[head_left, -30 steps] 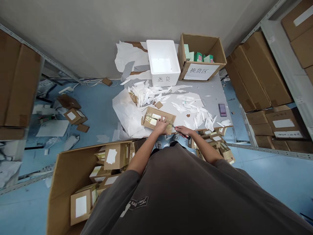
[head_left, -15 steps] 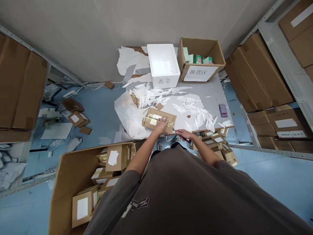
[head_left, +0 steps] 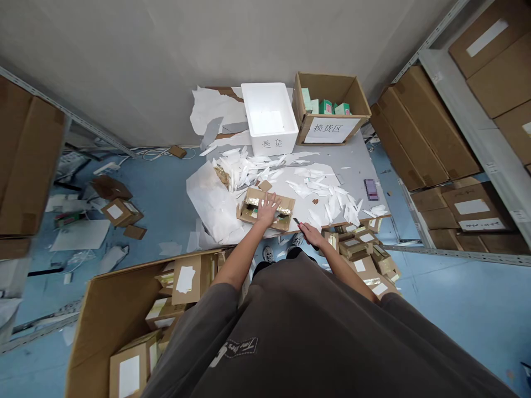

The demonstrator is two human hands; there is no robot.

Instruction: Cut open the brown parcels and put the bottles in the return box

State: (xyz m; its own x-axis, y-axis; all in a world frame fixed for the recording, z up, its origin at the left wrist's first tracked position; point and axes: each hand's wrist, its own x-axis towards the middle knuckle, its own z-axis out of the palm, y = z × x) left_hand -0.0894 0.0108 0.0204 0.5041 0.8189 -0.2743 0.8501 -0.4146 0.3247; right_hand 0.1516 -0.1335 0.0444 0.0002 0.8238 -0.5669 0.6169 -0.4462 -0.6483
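Observation:
A small cardboard box (head_left: 286,203) with shiny tape lies at the table's front edge, its top parted so that a dark gap and a bit of green show inside. My left hand (head_left: 267,210) rests on it with fingers spread, partly covering the opening. In my right hand (head_left: 311,234), just right of the box, is a utility knife (head_left: 296,221). Its blade points up and left, apart from the cardboard. White paper scraps (head_left: 244,168) and a large white sheet (head_left: 209,199) surround the box on the table.
At the back of the table (head_left: 352,160) stand a white foam box (head_left: 274,145) and a carton (head_left: 332,130) holding green packages. A blurred purple item (head_left: 371,189) lies right. A big carton (head_left: 99,309) of parcels is at my left; more parcels (head_left: 360,246) sit beneath the table's right side.
The box's taped top has come apart, showing its inside. My left hand has spread its fingers over it, and the knife has pulled away from the box's edge.

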